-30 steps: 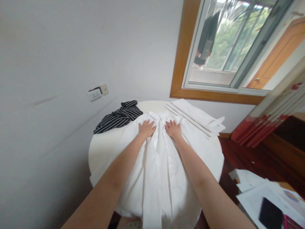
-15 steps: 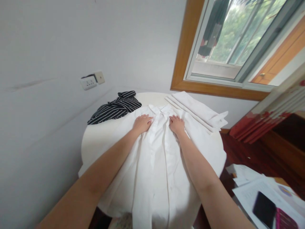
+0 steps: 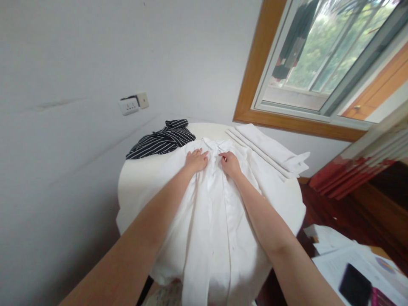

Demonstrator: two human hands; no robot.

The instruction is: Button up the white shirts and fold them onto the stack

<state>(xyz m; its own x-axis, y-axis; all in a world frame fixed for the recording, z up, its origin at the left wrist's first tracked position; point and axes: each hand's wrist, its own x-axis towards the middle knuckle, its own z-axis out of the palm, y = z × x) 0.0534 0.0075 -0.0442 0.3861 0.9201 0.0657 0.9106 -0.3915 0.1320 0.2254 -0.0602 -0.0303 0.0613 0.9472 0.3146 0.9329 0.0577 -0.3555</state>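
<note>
A white button-up shirt [image 3: 219,208] lies front side up over the round table, its collar toward the wall and its lower part hanging over the near edge. My left hand [image 3: 196,160] rests flat on the shirt's left chest just below the collar, fingers spread. Close to the collar opening, my right hand [image 3: 230,165] has its fingers curled in at the front edge of the shirt, thumb and forefinger close together. The fabric between those fingertips is mostly hidden. The shirt's front is gathered in lengthwise folds.
A black-and-white striped garment [image 3: 162,140] lies at the table's back left, and folded white cloth [image 3: 264,146] at the back right. The white table [image 3: 134,182] stands against the wall. Papers [image 3: 334,255] and a black phone [image 3: 355,284] are at lower right, below a window.
My right hand has slid inward toward the collar opening and its fingers have curled. My left hand stays flat on the shirt. The whole view has shifted slightly.
</note>
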